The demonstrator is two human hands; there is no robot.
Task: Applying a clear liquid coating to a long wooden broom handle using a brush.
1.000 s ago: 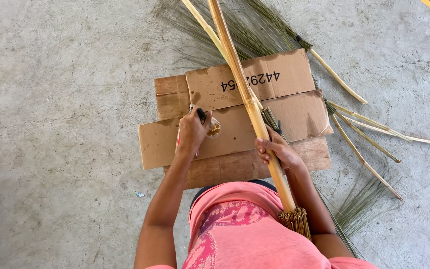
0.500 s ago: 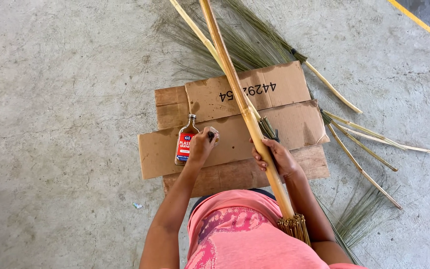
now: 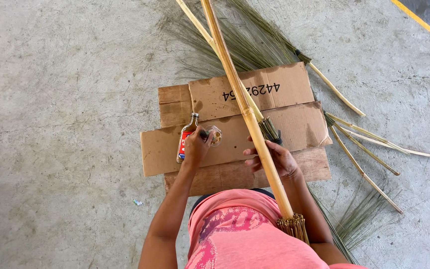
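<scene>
My left hand rests on the flattened cardboard, fingers closed around something small and dark beside a small glass bottle with a red and blue label lying flat. A small crumpled brownish wad sits just by the fingertips. My right hand grips a long bamboo pole that runs from the top of the view down to my lap, where a bundle of thin straw ends is tied to it.
Several thin broom sticks with green grass bristles lie on the concrete to the right and behind the cardboard. A second pale pole lies under the main one. A yellow floor line crosses the top right corner.
My left hand lifted off the bottle, which now lies uncovered on the cardboard, and the hand shifted slightly right. The pole and right hand stayed put.
</scene>
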